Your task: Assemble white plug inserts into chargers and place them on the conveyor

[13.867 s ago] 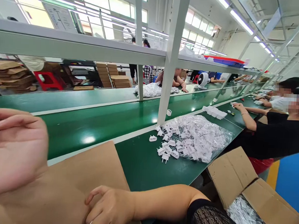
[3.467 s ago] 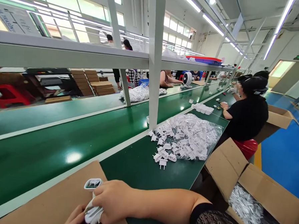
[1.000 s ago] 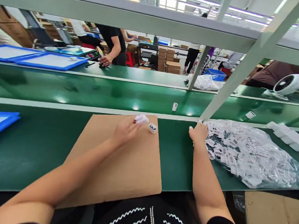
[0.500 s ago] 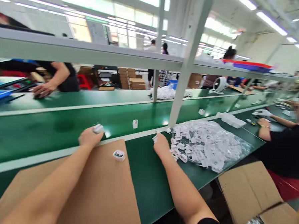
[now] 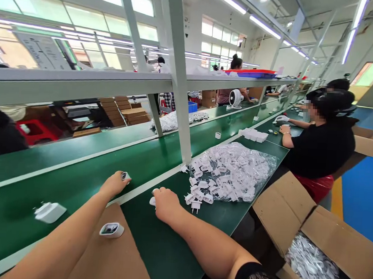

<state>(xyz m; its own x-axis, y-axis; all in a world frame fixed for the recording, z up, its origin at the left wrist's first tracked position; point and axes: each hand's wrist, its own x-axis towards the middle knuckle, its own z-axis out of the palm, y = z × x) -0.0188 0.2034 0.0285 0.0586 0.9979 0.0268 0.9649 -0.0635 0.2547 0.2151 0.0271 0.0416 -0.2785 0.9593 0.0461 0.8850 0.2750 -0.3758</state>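
Observation:
My left hand (image 5: 114, 183) reaches out over the green conveyor belt (image 5: 78, 171), fingers closed round a small white charger body (image 5: 125, 176). My right hand (image 5: 165, 203) rests on the green table, curled round a small white plug piece (image 5: 152, 201). A white charger shell (image 5: 111, 229) lies open side up on the brown cardboard sheet (image 5: 114, 260) under my left forearm. Another white charger (image 5: 49, 212) lies on the belt to the left. Loose white plug parts (image 5: 197, 196) spill from a clear plastic bag (image 5: 235, 171) just right of my right hand.
A grey frame post (image 5: 179, 89) rises beside the bag. An open cardboard box (image 5: 312, 237) of bagged white parts stands at lower right. A person in black (image 5: 320, 142) sits further along the line. White chargers (image 5: 253, 135), a small fan (image 5: 235, 98) and stacked boxes lie beyond.
The view has swung right. My left hand has pushed further out over the belt with the white piece. My right hand has drawn back from the bag's edge with a plug piece.

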